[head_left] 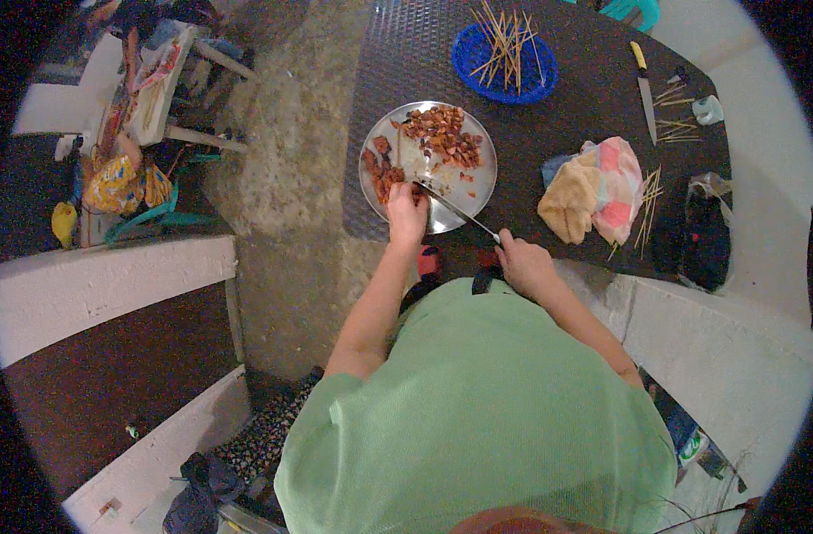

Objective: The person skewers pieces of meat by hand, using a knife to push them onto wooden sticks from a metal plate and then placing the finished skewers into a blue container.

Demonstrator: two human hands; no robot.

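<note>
A round metal tray point(480, 178) lies near the left edge of the dark table. Chopped reddish-brown meat point(442, 133) is heaped on its far side. Along its left side runs a row of larger meat pieces point(382, 173), with a thin stick beside them. My left hand point(408, 214) is at the tray's near rim, fingers bent together on the near end of that row; the fingertips are partly hidden. My right hand point(524, 262) grips a knife point(460, 212), its blade slanting over the tray with the tip near my left fingers.
A blue basket point(467, 76) of bamboo skewers stands farther back. To the right lie crumpled cloths point(593, 191), a yellow-handled knife point(647, 98), loose skewers point(678, 125) and a dark plastic bag point(705, 231). A white bench back point(113, 285) stands at left.
</note>
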